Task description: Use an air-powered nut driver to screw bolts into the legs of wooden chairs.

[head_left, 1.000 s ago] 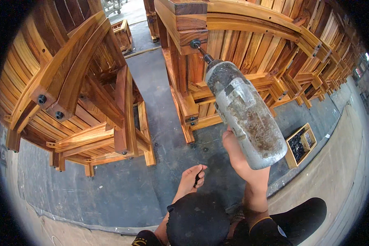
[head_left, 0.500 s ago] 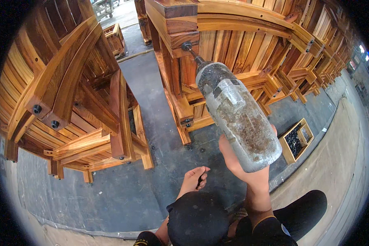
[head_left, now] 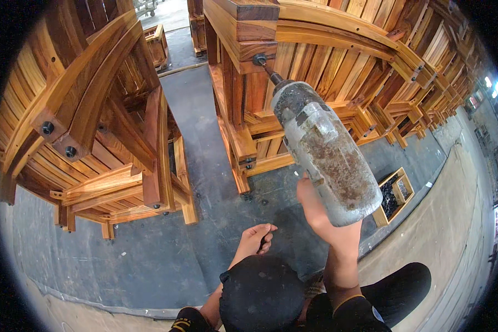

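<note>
My right hand [head_left: 333, 226] is wrapped around a worn grey impact driver [head_left: 337, 160], whose body hides most of the fingers. Its bit reaches up to a black bolt head [head_left: 259, 59] at the end of a thick wooden post [head_left: 256, 33]. Whether the bit sits fully in the bolt cannot be made out. Lower down, my left hand [head_left: 254, 239] is closed in a loose fist above the dark floor, with something small and dark partly showing between the fingers. A dark rounded shape [head_left: 263, 293] covers part of the left forearm.
Another slatted wooden piece [head_left: 88, 166] stands at the left, with black bolts in its curved arms. Similar wooden furniture [head_left: 382, 110] runs off to the right. A small wooden box [head_left: 394, 196] of black hardware sits on the dark floor mat [head_left: 149, 260].
The view has shifted slightly, so the furniture and box appear a little displaced. Both hands keep their grips, and the driver stays at the same bolt.
</note>
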Demonstrator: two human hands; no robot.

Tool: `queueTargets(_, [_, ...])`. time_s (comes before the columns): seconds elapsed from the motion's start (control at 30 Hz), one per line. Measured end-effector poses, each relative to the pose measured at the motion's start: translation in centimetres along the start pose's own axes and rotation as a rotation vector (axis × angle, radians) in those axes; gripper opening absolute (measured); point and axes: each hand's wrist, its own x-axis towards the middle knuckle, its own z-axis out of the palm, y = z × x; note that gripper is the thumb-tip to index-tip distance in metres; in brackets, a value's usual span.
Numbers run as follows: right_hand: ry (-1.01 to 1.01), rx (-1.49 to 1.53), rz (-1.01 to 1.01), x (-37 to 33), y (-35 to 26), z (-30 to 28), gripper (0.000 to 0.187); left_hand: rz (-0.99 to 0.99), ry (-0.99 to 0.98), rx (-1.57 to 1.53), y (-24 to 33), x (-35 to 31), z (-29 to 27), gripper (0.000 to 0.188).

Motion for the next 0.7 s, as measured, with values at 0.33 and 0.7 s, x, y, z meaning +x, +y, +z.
queueTargets(0.33, [0.025,-0.112,-0.049,0.2,-1.3,-0.1,0.026,0.006,0.020,0.030,0.2,-0.5,0.2,0.022])
queueTargets(0.7, [-0.045,0.033,0.096,0.6,-1.7,-0.6,0.031,-0.032,0.094,0.030,0.1,-2.3,-1.5,0.025])
